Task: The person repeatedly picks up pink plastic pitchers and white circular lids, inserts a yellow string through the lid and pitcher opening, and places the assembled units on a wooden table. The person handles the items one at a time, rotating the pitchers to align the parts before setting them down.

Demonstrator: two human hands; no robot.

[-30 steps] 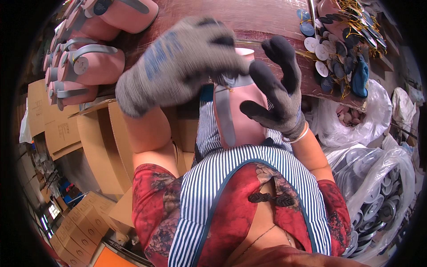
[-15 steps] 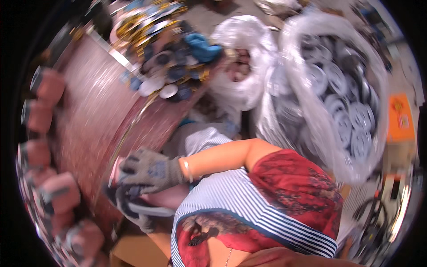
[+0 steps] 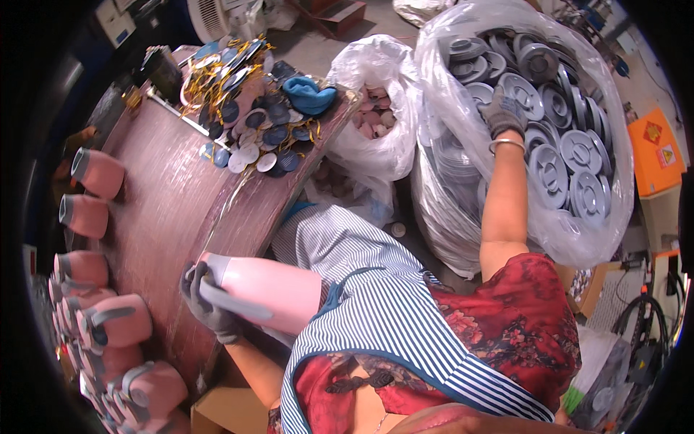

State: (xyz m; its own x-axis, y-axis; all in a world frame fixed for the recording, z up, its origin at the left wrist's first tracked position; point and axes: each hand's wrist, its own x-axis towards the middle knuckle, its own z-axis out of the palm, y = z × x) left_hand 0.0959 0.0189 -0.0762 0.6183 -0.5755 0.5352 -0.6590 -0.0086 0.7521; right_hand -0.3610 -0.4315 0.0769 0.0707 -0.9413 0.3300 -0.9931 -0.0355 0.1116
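My left hand (image 3: 208,309), in a grey work glove, is closed around the end of a pink jug (image 3: 278,286) near its grey handle. The jug lies on its side at my striped apron, beside the table's near edge. Far to the right, my gloved right hand (image 3: 504,114) reaches into a large clear plastic bag (image 3: 452,210) full of round grey lids (image 3: 548,177). Its fingers are stretched out over the lids and touch one at its edge; no lid is lifted.
Several pink jugs (image 3: 101,173) line the left side of the reddish-brown table (image 3: 159,195). Round tags with yellow cords (image 3: 246,137) and a blue cloth (image 3: 309,95) pile at its far end. A smaller bag (image 3: 354,61) holds pink pieces. A cardboard box (image 3: 231,412) sits below.
My right hand has left the jug and stretched out to the right into the bag of lids. My left hand still holds the jug, which is now in plain view.
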